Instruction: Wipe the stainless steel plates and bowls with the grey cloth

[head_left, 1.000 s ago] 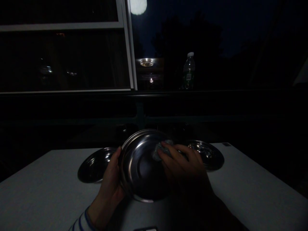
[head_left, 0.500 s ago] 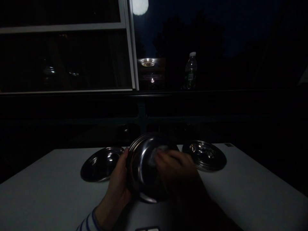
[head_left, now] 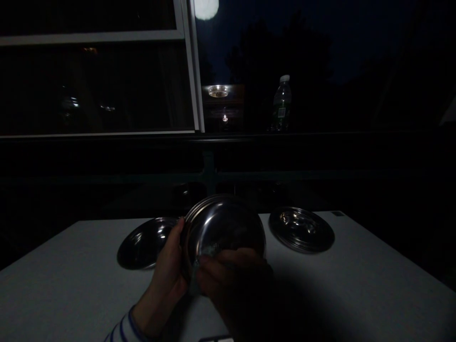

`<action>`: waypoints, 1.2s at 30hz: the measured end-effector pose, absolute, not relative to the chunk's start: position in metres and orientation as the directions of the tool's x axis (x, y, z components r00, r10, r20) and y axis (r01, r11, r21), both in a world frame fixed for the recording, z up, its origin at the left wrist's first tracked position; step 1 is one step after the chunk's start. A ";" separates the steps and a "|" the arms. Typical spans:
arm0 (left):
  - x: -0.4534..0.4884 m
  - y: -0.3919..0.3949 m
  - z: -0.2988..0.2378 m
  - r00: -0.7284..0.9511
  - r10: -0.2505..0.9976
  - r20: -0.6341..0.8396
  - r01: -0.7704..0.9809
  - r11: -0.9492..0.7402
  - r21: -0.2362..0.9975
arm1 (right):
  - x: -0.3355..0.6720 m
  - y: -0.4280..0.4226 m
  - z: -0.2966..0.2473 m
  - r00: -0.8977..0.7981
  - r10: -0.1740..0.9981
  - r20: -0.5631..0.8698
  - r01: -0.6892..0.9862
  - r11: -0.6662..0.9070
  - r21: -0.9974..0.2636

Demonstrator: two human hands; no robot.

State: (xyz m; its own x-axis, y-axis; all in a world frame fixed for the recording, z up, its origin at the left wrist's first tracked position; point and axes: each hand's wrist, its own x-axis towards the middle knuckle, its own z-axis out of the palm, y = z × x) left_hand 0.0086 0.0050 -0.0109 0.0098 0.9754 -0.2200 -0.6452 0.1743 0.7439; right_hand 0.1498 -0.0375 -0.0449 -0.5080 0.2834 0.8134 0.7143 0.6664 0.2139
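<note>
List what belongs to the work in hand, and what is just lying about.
In hand: round shiny steel plate, held tilted; left hand on its left rim; right hand pressing a small pale wad against it.
Lying about: left steel plate and right steel plate, flat on the white table; clear plastic bottle on the ledge.

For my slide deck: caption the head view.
Dim light: left hand holds a tilted steel plate, right hand presses a cloth to its lower edge.

A white sleeve [head_left: 123, 331] with thin dark-blue stripes covers the wrist of the bare left hand [head_left: 167, 271]; past the right hand [head_left: 228, 280], the arm is lost in shadow.
</note>
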 end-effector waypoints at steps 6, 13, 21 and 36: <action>0.014 0.002 -0.022 0.073 0.971 -0.226 -0.576 0.226 0.786 | 0.166 -0.020 -0.037 -0.246 0.360 0.900 0.852 0.523 0.024; 0.012 0.008 -0.013 -0.096 0.958 -0.269 -0.585 0.164 0.794 | 0.133 -0.029 -0.061 -0.465 0.260 0.846 0.681 0.716 0.154; 0.014 0.003 -0.026 -0.002 0.980 -0.199 -0.444 0.178 0.878 | 0.153 -0.016 -0.045 -0.408 0.273 0.871 0.711 0.694 0.115; 0.014 -0.004 -0.025 -0.220 0.951 -0.218 -0.417 0.111 0.902 | 0.135 -0.025 -0.066 -0.530 0.285 0.799 0.634 0.758 0.150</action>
State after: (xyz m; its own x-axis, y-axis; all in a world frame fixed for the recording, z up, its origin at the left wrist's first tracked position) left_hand 0.0138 -0.0041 -0.0249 -0.2197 0.9508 -0.2185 -0.4165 0.1111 0.9023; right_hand 0.1355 -0.0247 -0.0660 -0.5300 0.2854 0.7986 0.6345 0.7582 0.1501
